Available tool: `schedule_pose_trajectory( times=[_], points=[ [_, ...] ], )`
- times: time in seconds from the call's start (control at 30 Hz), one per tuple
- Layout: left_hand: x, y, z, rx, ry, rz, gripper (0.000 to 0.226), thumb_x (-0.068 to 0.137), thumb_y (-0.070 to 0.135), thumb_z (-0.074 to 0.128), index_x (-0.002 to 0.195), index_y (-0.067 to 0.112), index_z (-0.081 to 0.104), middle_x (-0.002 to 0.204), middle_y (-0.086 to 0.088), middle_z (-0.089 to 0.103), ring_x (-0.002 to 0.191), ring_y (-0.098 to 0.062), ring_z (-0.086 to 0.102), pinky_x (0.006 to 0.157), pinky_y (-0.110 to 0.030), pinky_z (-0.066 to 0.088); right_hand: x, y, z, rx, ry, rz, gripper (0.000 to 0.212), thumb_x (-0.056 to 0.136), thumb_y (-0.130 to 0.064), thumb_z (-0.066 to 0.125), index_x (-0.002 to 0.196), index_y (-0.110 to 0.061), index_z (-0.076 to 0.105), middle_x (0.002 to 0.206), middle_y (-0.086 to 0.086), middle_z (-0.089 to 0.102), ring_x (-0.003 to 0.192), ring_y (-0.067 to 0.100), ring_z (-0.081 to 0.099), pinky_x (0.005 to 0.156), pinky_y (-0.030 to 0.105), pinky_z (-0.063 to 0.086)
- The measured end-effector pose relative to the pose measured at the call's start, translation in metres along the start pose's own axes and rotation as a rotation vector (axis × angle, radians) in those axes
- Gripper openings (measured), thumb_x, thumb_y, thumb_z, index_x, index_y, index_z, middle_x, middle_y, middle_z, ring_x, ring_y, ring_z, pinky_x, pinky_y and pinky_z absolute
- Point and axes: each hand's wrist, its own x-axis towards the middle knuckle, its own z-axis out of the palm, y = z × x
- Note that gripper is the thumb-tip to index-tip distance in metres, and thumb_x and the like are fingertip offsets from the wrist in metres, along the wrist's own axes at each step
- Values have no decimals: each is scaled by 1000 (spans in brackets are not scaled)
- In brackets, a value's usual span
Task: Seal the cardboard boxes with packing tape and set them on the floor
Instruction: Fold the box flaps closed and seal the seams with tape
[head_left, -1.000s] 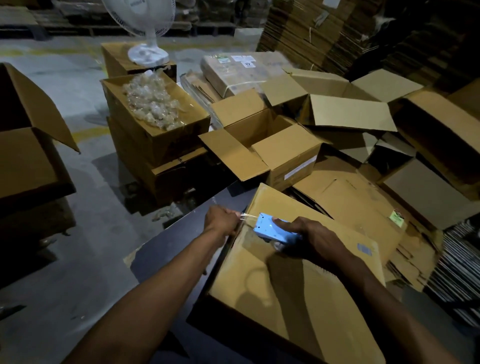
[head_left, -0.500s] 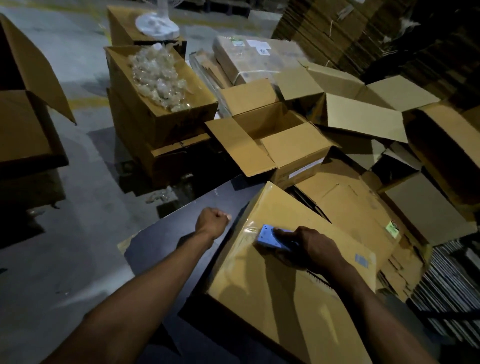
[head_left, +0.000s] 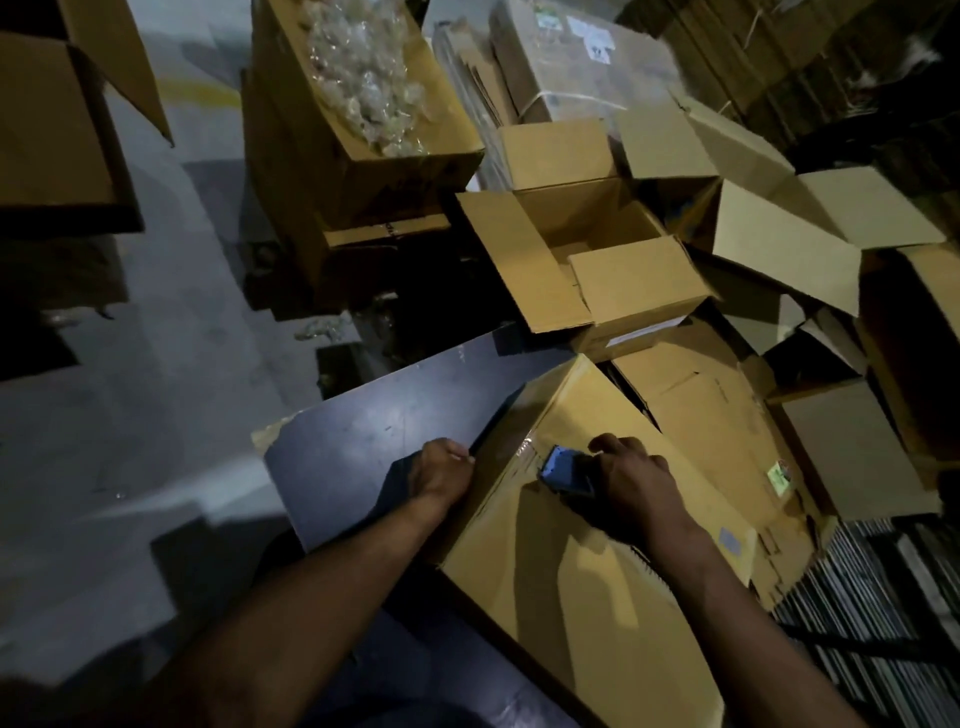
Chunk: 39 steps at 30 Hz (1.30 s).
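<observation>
Closed cardboard box (head_left: 587, 561) is lain on dark table (head_left: 374, 431). Blue tape dispenser (head_left: 563, 467) is gripped by right hand (head_left: 639, 488) on box top. Left hand (head_left: 441, 470) is curled at box's 9 o'clock edge; what is held cannot be told. Open box (head_left: 597, 260) is seen at 12 o'clock.

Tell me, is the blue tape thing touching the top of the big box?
Touching. In the head view, the blue tape dispenser, gripped by the right hand, presses its front edge onto the top of the cardboard box, with no gap showing.
</observation>
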Motion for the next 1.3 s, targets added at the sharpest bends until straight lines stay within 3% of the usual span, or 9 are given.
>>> schedule_pose_trajectory(
  times=[0.17,0.27,0.37,0.47,0.6,0.67,0.83,1.0,1.3],
  points=[
    [-13,13,-7,-283,-165,393,50,103,34,59,151,25,52,146,9,55,132,-7,51,97,-11,38,0,-12,-4,25,4,20,58,90,-56,64,141,-29,55,151,-3,42,134,23,39,103,41,40],
    [-18,10,1,9,-489,529,99,87,71,58,166,35,11,169,8,22,152,-12,27,123,-36,26,-4,-10,-6,67,25,14,65,90,-55,63,150,-38,45,153,-4,40,138,24,34,106,42,39],
    [-6,-17,-4,338,-563,460,120,72,96,50,162,46,-10,174,12,-4,160,-17,4,129,-50,13,-11,-4,-4,98,19,7,66,91,-54,64,152,-41,41,153,-4,40,139,23,33,108,42,39],
    [-18,-12,-17,431,-502,466,112,85,83,55,165,35,-7,171,13,-8,157,-11,-2,130,-48,8,-17,8,2,167,46,-12,68,89,-52,68,151,-41,42,150,-3,44,133,23,40,102,41,43],
    [-54,29,-9,585,-273,976,105,95,66,55,166,20,-6,173,7,-12,158,-6,-13,130,-38,-4,-21,21,8,236,29,-33,58,93,-50,64,148,-44,49,135,-5,55,108,21,58,80,36,53],
    [-47,32,0,817,-275,1058,108,93,71,52,166,16,-5,174,1,-12,159,-13,-11,130,-42,-5,-26,25,8,233,15,-55,52,94,-53,62,144,-50,51,129,-7,56,99,20,62,72,34,53],
    [-38,28,1,1102,-206,1067,112,88,87,34,166,17,-6,172,0,-17,160,-15,-9,128,-46,4,-60,68,5,271,-28,3,44,88,-63,65,129,-45,61,99,-8,59,77,13,62,63,34,54],
    [-36,33,3,1197,-207,1031,115,84,93,22,165,19,-10,171,4,-23,158,-11,-14,127,-54,8,-111,128,31,249,-141,150,41,87,-42,74,122,-24,62,111,4,66,90,21,63,75,39,55],
    [-32,41,-8,1268,-186,1066,118,79,101,18,165,24,-11,171,11,-22,158,-8,-15,125,-51,17,-109,107,75,282,-132,56,45,101,-52,54,145,-45,51,109,-7,46,98,17,54,74,34,45]
  ],
)
